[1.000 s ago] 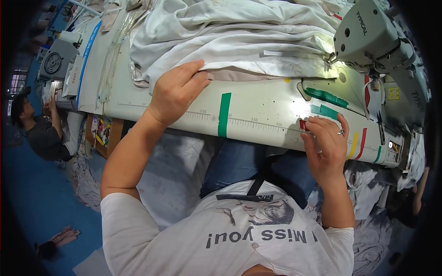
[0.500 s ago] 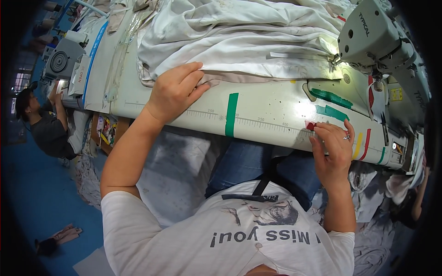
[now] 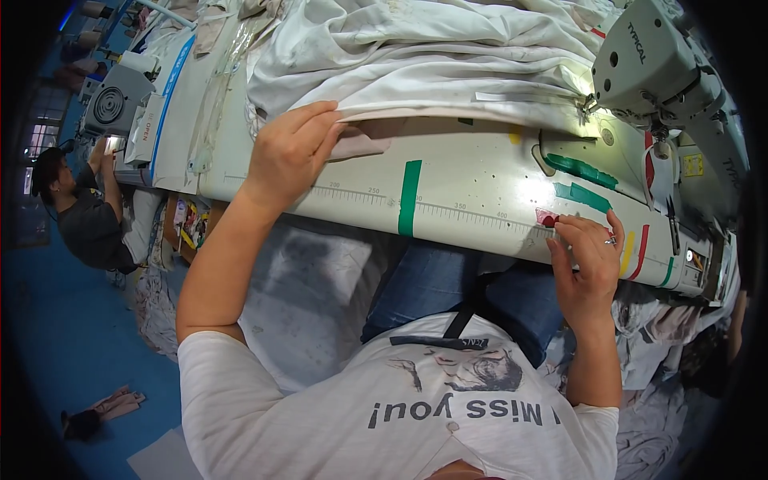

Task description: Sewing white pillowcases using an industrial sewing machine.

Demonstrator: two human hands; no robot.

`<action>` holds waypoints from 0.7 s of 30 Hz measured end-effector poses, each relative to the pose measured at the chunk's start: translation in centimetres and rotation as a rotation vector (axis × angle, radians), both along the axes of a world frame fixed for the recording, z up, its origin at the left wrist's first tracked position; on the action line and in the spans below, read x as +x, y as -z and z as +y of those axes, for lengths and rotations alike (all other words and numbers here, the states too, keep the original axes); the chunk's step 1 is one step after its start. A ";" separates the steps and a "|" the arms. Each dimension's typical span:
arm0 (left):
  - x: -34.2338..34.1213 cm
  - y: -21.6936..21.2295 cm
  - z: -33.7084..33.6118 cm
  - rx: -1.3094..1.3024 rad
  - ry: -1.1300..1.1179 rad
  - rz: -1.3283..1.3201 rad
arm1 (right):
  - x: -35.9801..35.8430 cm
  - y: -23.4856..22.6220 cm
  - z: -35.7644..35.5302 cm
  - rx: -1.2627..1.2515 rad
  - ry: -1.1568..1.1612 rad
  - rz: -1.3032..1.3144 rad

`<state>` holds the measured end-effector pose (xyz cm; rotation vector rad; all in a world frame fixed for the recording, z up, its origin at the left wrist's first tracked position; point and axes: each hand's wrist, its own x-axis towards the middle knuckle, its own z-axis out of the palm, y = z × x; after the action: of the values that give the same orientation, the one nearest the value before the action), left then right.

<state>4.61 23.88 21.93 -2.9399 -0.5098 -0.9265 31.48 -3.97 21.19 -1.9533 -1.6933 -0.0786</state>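
My left hand (image 3: 292,152) is closed on the near edge of a large white cloth (image 3: 416,80), thumb and fingers pinching it. The cloth lies in loose folds, and its edge stretches right to the lit needle area of a sewing machine (image 3: 640,64). A pinkish flap (image 3: 360,142) of fabric hangs under the cloth beside my left fingers. My right hand (image 3: 588,260), a ring on one finger, rests at the table's front edge holding nothing, its fingers apart. Its fingertips are beside a small red patch (image 3: 547,218) on the table.
The pale sewing table (image 3: 472,180) carries a printed ruler and a green tape strip (image 3: 410,196). Dark thread snips (image 3: 672,224) lie at the right. Another person (image 3: 92,212) sits at a machine on the left. Piled white fabric (image 3: 648,416) is at the lower right.
My left hand has drawn the cloth's near edge up and away from me, baring more table beneath it. The right hand stays almost in place.
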 end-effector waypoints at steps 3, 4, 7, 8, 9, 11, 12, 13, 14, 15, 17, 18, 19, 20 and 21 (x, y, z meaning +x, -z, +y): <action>-0.5 -1.4 -0.3 -0.102 0.008 0.021 | 0.0 0.0 0.0 -0.004 -0.003 -0.004; -0.6 -1.8 -0.5 -0.156 0.018 0.046 | 0.0 0.1 0.0 -0.006 -0.002 -0.001; -0.9 -2.6 -1.1 -0.239 -0.008 0.036 | -0.1 0.1 0.1 -0.009 -0.002 0.000; -0.9 -2.9 -1.2 -0.239 -0.009 0.036 | -0.2 0.1 0.1 -0.011 -0.003 -0.001; -0.9 -3.1 -1.4 -0.309 -0.040 0.011 | -0.2 0.0 0.1 -0.011 -0.005 -0.001; -0.9 -3.6 -1.6 -0.376 -0.072 -0.016 | -0.3 0.0 0.2 -0.018 -0.014 0.007; -0.9 -3.8 -1.7 -0.381 -0.081 -0.027 | -0.4 -0.1 0.2 -0.017 -0.015 0.006; -1.0 -4.0 -1.8 -0.384 -0.090 -0.038 | -0.5 -0.1 0.2 -0.014 -0.021 0.007; -0.9 -4.0 -1.8 -0.388 -0.088 -0.039 | -0.5 0.0 0.3 -0.018 -0.024 0.009; -0.8 -4.0 -1.8 -0.409 -0.089 -0.053 | -0.6 0.0 0.4 -0.021 -0.023 0.008; -0.9 -4.0 -2.0 -0.427 -0.093 -0.067 | -1.0 -0.2 0.7 -0.036 -0.027 0.032; -1.0 -4.0 -2.2 -0.420 -0.090 -0.071 | -1.3 -0.2 1.0 -0.034 -0.029 0.033; -1.2 -4.0 -2.5 -0.412 -0.087 -0.075 | -1.6 -0.1 1.6 0.000 -0.061 0.032; -1.1 -4.1 -2.7 -0.411 -0.082 -0.074 | -1.8 -0.2 2.2 0.033 -0.084 0.031; -1.2 -4.1 -3.1 -0.377 -0.080 -0.065 | -2.4 -0.3 3.1 0.083 -0.117 0.005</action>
<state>3.42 20.79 26.06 -3.1907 -0.8895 -1.0194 29.10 -0.85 21.50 -1.7892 -1.7694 -0.0993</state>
